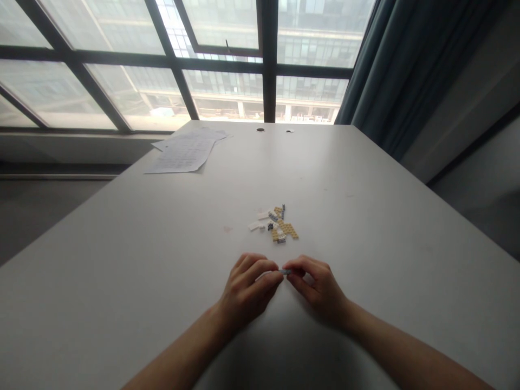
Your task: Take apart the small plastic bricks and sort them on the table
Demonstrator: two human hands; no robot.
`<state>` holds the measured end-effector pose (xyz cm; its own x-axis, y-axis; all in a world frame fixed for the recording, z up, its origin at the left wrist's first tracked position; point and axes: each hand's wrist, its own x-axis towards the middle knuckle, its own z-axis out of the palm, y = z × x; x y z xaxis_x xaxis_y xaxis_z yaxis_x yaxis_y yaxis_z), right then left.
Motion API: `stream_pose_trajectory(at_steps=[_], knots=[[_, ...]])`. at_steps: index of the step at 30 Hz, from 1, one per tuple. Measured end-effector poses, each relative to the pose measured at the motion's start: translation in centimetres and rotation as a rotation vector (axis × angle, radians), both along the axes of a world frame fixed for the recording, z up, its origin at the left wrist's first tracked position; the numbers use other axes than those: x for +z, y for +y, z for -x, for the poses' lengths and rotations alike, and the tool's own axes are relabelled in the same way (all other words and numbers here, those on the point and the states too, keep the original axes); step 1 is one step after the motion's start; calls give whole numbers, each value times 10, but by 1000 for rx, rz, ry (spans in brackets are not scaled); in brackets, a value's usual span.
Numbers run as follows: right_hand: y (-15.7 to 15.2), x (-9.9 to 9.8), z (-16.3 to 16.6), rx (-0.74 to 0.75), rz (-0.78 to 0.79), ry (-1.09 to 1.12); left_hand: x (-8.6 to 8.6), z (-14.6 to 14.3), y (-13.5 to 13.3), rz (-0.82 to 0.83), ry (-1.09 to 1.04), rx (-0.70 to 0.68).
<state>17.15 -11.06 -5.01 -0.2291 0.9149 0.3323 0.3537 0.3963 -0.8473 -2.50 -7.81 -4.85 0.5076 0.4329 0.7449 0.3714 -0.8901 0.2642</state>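
Between my two hands is a small grey building brick [285, 271], mostly covered by the fingertips. My left hand [252, 284] pinches its left end with thumb and forefinger. At the other end, the thumb and fingers of my right hand [319, 283] close on the same brick. Just beyond the hands lies a small loose pile of building bricks: tan plates [289, 230], white pieces [257, 226], blue-grey pieces [273, 217] and a dark piece [270, 227]. Neither hand touches the pile.
The white table [122, 281] stretches away to the window [227, 92]. Printed sheets of paper [184, 154] lie at its far left. Two round holes, one of them a dark cable hole [260, 130], sit near the far edge. A dark curtain [390, 76] hangs at the right.
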Motion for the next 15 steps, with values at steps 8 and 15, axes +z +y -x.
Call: stream_pose_trajectory(at_steps=[8, 15], knots=[[1, 3, 0, -10, -15, -5, 4, -1, 0, -3, 9, -13], [0, 1, 1, -16, -24, -6, 3, -1, 1, -5, 18, -11]])
